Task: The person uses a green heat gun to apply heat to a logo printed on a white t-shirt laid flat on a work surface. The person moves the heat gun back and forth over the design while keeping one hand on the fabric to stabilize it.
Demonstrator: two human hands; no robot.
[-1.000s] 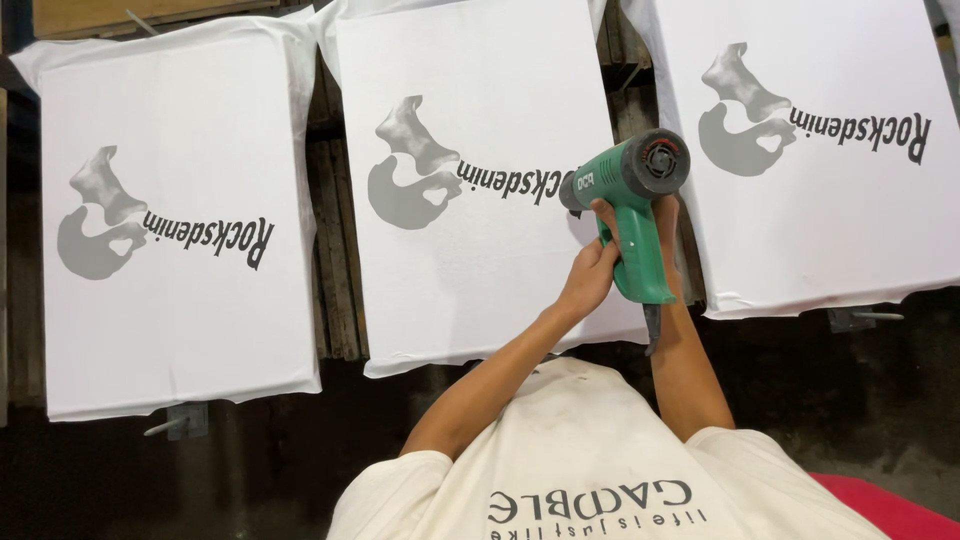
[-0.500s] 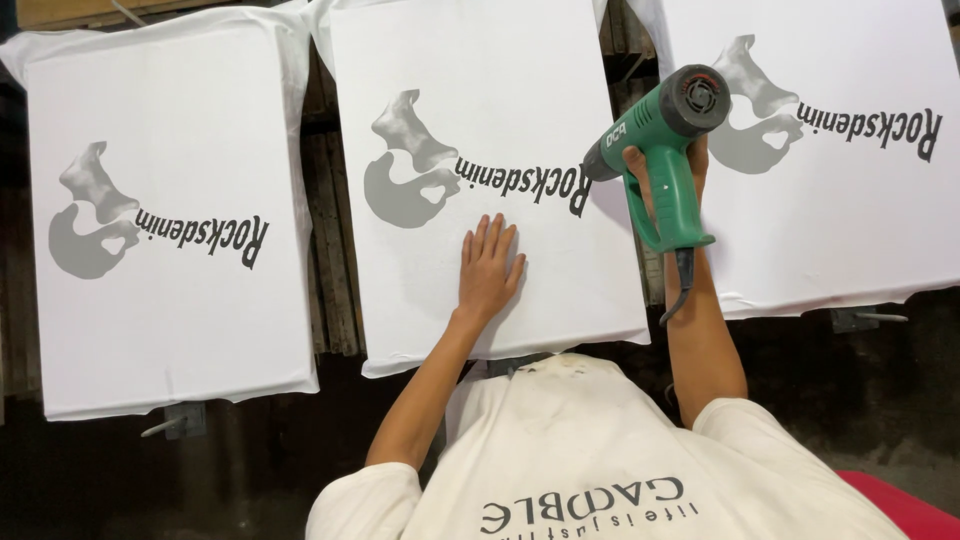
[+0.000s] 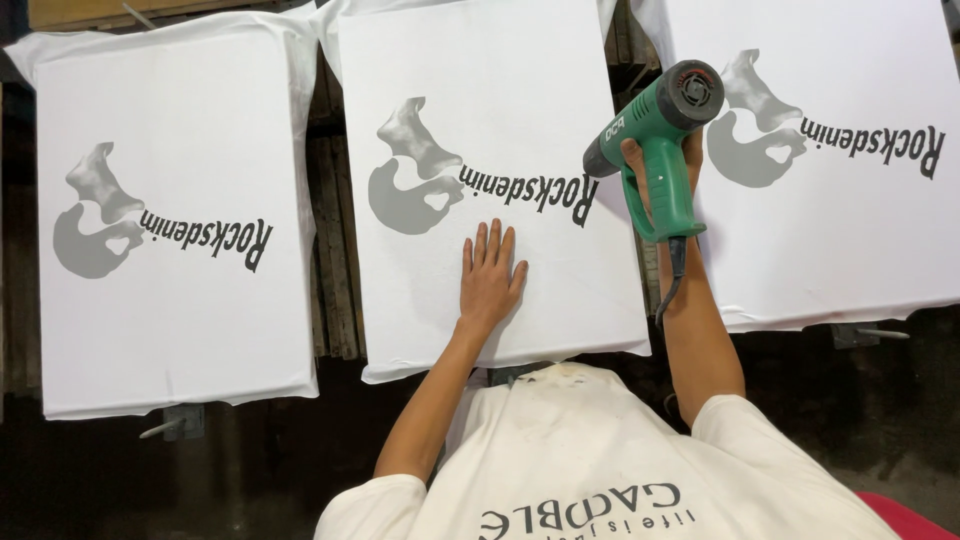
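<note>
Three printed shirts lie side by side on boards: the left hand rests flat on the middle shirt (below its print), the right hand holds a heat gun between the middle shirt and the right shirt, the left shirt well apart

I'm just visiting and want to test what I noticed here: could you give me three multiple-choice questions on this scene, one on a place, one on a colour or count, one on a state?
1. Where does the left hand rest?
A. On the left shirt
B. On the middle shirt, below its print
C. On the wooden slats

2. What colour is the heat gun?
A. Green with a dark nozzle
B. Red
C. Yellow

3. How is the right hand holding the heat gun?
A. It has laid it on a shirt
B. It grips the handle, gun raised above the boards
C. It holds it by the cord

Answers:
1. B, the open palm lies flat on the middle white shirt under the grey and black print.
2. A, the body is green and the round end is dark.
3. B, fingers wrap the handle and the cord hangs down freely.
</note>
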